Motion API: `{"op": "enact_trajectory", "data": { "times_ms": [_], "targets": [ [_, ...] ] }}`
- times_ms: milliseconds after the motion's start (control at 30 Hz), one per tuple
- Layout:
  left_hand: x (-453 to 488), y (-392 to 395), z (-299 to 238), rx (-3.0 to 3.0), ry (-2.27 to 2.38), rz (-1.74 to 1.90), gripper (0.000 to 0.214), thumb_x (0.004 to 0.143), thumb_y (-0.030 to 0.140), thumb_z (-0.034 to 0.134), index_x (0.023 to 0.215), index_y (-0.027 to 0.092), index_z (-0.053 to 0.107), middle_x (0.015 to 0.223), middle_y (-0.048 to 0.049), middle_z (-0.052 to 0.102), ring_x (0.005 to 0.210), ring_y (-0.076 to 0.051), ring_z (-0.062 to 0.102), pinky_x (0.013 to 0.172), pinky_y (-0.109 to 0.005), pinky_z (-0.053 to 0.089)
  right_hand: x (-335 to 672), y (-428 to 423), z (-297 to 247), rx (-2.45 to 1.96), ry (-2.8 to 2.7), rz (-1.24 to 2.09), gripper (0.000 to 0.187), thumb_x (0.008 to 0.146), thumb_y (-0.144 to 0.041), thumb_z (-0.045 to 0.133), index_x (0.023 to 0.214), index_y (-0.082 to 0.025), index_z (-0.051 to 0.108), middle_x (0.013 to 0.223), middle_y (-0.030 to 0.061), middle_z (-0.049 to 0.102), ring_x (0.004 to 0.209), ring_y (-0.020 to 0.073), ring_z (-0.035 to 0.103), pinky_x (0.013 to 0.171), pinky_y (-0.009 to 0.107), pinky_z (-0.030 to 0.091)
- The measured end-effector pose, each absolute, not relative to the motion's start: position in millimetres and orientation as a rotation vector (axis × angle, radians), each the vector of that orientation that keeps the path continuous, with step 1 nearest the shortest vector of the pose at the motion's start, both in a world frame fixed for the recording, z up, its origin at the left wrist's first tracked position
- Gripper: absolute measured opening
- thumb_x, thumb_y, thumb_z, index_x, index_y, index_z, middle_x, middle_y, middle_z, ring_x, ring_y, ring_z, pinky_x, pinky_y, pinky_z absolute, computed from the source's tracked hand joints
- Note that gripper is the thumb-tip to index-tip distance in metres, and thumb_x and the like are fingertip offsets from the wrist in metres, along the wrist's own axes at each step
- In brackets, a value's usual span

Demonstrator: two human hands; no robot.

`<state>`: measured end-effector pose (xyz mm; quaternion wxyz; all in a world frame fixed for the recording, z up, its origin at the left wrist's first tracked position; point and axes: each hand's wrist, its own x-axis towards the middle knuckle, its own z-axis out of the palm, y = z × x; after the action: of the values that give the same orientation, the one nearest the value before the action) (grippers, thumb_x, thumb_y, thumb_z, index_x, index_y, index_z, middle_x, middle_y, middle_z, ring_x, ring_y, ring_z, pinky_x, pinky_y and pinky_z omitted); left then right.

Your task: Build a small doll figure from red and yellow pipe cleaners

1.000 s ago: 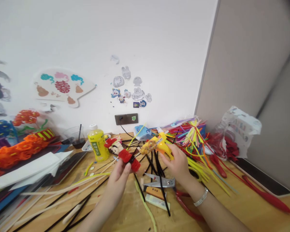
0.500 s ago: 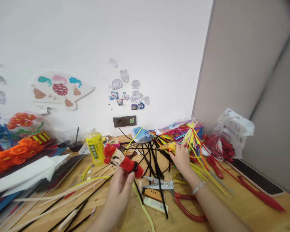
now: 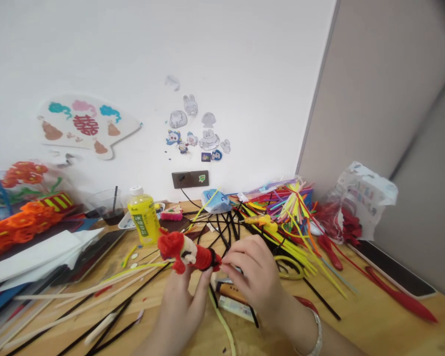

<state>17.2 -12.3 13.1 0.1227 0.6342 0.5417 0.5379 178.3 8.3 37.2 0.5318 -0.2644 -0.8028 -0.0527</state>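
A pipe-cleaner figure [image 3: 202, 257] in red and cream with a black band lies tilted in my left hand [image 3: 183, 301], its fuzzy red head to the left. My left thumb and fingers grip it from below. Thumb and forefinger of my right hand [image 3: 254, 277] pinch at the figure's right-hand end; whether a small piece is between them is hidden. Below the hands lie an orange-and-black box [image 3: 232, 291] and a pale packet [image 3: 237, 309]. My right arm mostly covers the red-handled scissors [image 3: 307, 302].
A yellow drink bottle [image 3: 143, 217] stands left of the figure. Behind are black pipe cleaners [image 3: 228, 230], a yellow-handled tool [image 3: 263, 222] and a heap of coloured pipe cleaners [image 3: 292, 202]. Orange fuzzy flowers [image 3: 25, 232] and white sheets [image 3: 40, 254] lie left, a phone-like slab [image 3: 396, 269] right.
My right hand has left the yellow-handled tool and come left and nearer, onto the figure's end. A black pipe cleaner now lies further right. My left hand still holds the figure.
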Motion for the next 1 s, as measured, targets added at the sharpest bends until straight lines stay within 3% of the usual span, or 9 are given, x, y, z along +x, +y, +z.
{"op": "enact_trajectory", "data": {
  "times_ms": [200, 367, 500, 733, 1000],
  "targets": [
    [18, -14, 11, 1.914, 1.605, 1.621, 0.02, 0.069, 0.034, 0.06, 0.082, 0.019, 0.059, 0.075, -0.0073, 0.066, 0.073, -0.025, 0.062, 0.069, -0.033, 0.045, 178, 8, 40, -0.628, -1.93, -0.171, 0.008, 0.082, -0.018, 0.051, 0.08, -0.019, 0.058, 0.079, 0.0043, 0.06, 0.074, 0.0169, 0.048, 0.067, 0.032, 0.042],
    [18, -14, 13, 2.104, 1.668, 1.605, 0.021, 0.076, 0.036, 0.051, 0.078, 0.017, 0.058, 0.064, -0.005, 0.065, 0.061, -0.022, 0.062, 0.061, -0.032, 0.048, 175, 8, 40, -0.584, -1.927, -0.287, 0.01, 0.084, -0.015, 0.048, 0.078, -0.016, 0.056, 0.076, 0.0051, 0.059, 0.073, 0.0167, 0.046, 0.068, 0.032, 0.041],
    [19, -14, 17, 2.207, 1.662, 1.54, 0.022, 0.078, 0.036, 0.05, 0.078, 0.016, 0.059, 0.067, -0.0057, 0.066, 0.06, -0.021, 0.062, 0.058, -0.031, 0.049, 174, 11, 37, -0.584, -1.942, -0.329, 0.011, 0.085, -0.014, 0.046, 0.077, -0.015, 0.054, 0.077, 0.0061, 0.058, 0.074, 0.0175, 0.045, 0.072, 0.034, 0.04],
    [20, -17, 20, 2.136, 1.528, 1.5, 0.026, 0.078, 0.035, 0.049, 0.091, 0.015, 0.059, 0.079, -0.0072, 0.068, 0.078, -0.023, 0.064, 0.071, -0.033, 0.051, 175, 14, 34, -0.584, -1.977, -0.391, 0.009, 0.084, -0.014, 0.045, 0.079, -0.016, 0.053, 0.078, 0.0054, 0.057, 0.075, 0.0167, 0.045, 0.077, 0.036, 0.04],
    [22, -20, 30, 2.047, 1.56, 1.483, 0.024, 0.08, 0.034, 0.045, 0.082, 0.014, 0.058, 0.079, -0.0084, 0.07, 0.069, -0.02, 0.065, 0.065, -0.03, 0.052, 176, 11, 33, -0.564, -1.968, -0.441, 0.01, 0.084, -0.012, 0.044, 0.08, -0.016, 0.052, 0.078, 0.0049, 0.057, 0.075, 0.0166, 0.045, 0.082, 0.037, 0.039]
  ]
}}
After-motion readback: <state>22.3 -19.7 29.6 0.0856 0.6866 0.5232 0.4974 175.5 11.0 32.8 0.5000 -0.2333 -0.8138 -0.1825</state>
